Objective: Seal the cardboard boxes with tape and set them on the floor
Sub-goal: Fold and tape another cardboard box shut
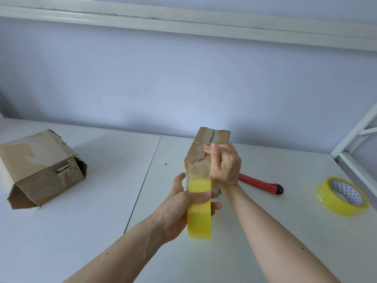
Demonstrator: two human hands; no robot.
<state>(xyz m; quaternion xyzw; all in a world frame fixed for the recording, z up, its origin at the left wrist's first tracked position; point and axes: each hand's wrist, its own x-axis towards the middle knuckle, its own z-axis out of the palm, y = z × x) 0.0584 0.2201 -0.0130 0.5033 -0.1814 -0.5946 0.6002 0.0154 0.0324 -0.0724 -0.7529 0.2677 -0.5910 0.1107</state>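
A small worn cardboard box [201,146] stands at the middle of the white table [81,231]. My left hand [179,205] grips a yellow tape roll [200,219] upright against the box's near face. My right hand [223,162] rests on the box's top near edge with curled fingers and the thumb pressing along the centre seam, where clear tape seems to run from the roll. A larger torn cardboard box [40,166] lies on its side at the left, its open end toward me.
A red utility knife [263,183] lies on the table just right of the small box. A second yellow tape roll [342,196] lies flat at the far right. A white frame [355,139] rises at the right edge. The wall stands behind the table.
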